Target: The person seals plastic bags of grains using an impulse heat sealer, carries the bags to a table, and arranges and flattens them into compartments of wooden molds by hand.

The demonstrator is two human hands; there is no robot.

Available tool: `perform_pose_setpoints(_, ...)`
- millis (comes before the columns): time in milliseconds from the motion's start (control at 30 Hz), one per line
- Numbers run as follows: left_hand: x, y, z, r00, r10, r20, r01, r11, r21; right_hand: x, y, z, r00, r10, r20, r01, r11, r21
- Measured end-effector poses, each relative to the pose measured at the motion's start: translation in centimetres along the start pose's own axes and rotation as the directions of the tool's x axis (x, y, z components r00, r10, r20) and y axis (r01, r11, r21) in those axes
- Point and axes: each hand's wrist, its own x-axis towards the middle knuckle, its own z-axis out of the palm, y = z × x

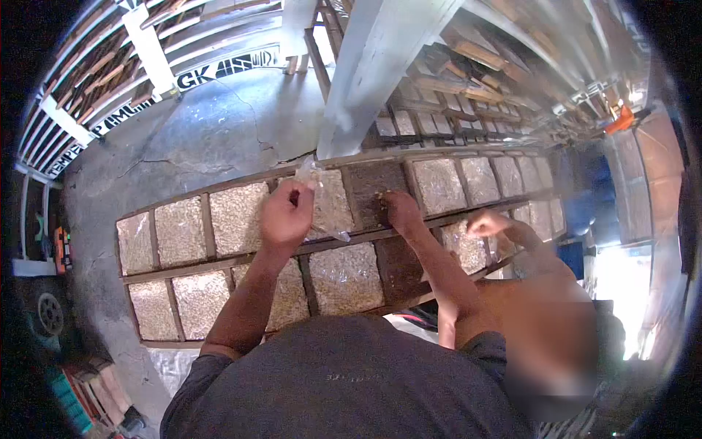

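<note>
A long wooden tray (212,261) with two rows of compartments holds flat packs of pale beans (238,216) under clear plastic. Over the back row, my left hand (287,218) is closed on a piece of clear plastic film (322,192), which hangs partly across a bean pack beside it. My right hand (403,212) is at a dark wooden compartment (371,183) in the same row, fingers bent together. A few loose beans (381,196) show at its fingertips; whether they are gripped is hard to tell.
To my right, a co-worker's hand (488,222) reaches over the front row near another bean pack (463,247). A pale post (365,80) rises just behind the tray. Slatted racks (468,106) stand beyond it. Wooden pieces (102,388) lie at lower left.
</note>
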Motion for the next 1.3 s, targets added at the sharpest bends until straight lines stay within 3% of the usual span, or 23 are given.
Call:
perform_pose_setpoints(67,0.5,0.5,0.1,1.0,-0.025,0.003,0.025,0.995,0.095,0.2,-0.9,-0.8,0.983,0.183,0.027,-0.184,0.982,0.05)
perform_pose_setpoints(167,1.3,2.6,0.3,0.995,-0.096,0.016,0.09,0.971,0.223,-0.6,-0.8,-0.8,0.907,0.419,-0.042,-0.354,0.813,0.463)
perform_pose_setpoints(233,1.6,2.7,0.5,0.995,-0.087,0.045,0.07,0.954,0.293,-0.3,-3.0,-2.6,0.878,0.45,0.162,-0.337,0.341,0.878)
perform_pose_setpoints(267,1.6,2.4,0.6,0.997,-0.071,0.033,0.057,0.948,0.312,-0.5,-4.6,-4.1,0.868,0.42,0.265,-0.306,0.032,0.951)
perform_pose_setpoints(333,1.7,1.9,1.2,0.999,-0.033,0.016,0.026,0.937,0.349,-0.1,-8.1,-8.0,0.931,0.308,0.195,-0.234,0.096,0.967)
perform_pose_setpoints(467,1.6,1.8,1.4,0.998,-0.044,0.037,0.034,0.968,0.249,2.1,-14.0,-12.6,0.984,0.154,0.093,-0.13,0.249,0.96)
perform_pose_setpoints(667,1.2,0.9,1.3,1.0,-0.016,0.023,0.009,0.966,0.258,3.6,-18.9,-14.8,0.999,0.0,-0.049,0.037,0.645,0.763)
perform_pose_setpoints(767,1.1,0.5,1.1,0.999,-0.018,0.031,0.011,0.976,0.217,4.0,-19.5,-14.6,0.999,-0.039,-0.021,0.042,0.673,0.738)
perform_pose_setpoints(867,1.2,0.8,1.0,0.997,-0.05,0.05,0.038,0.975,0.219,4.3,-19.7,-14.6,0.995,-0.055,-0.082,0.094,0.788,0.609)
perform_pose_setpoints(1100,1.4,0.8,0.9,0.999,-0.039,0.038,0.03,0.978,0.206,4.4,-20.1,-14.1,1.0,-0.031,-0.004,0.025,0.715,0.698)
perform_pose_setpoints(1300,1.3,0.3,1.0,1.0,-0.007,0.026,0.002,0.979,0.203,4.6,-20.1,-13.6,0.999,-0.009,-0.031,0.029,0.669,0.743)
